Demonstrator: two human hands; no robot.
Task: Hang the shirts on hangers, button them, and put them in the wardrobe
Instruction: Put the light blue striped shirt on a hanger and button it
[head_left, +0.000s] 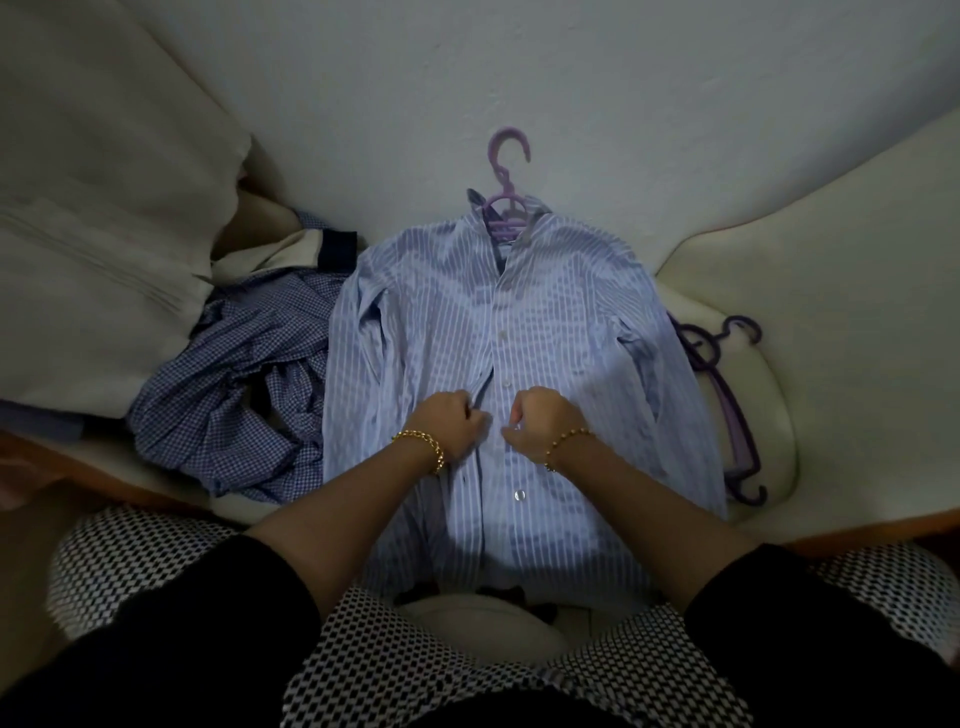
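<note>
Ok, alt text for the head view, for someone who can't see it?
The left hand and right hand pinch the front edges of a blue striped shirt lying flat, purple hanger in its collar. A crumpled checked shirt lies left of it, spare hangers right.

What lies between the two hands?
Head view: only the open front edge of the striped shirt, which the left hand and right hand both pinch; a white button sits just above.

The left hand and right hand grip the blue-and-white striped button shirt at mid-front. The shirt lies on a cream upholstered seat. Beyond the grip, a lilac plastic hanger sits in the collar. Left of the grip lies a crumpled blue checked shirt. To the right, dark purple plastic hangers lie at the sleeve's edge.
</note>
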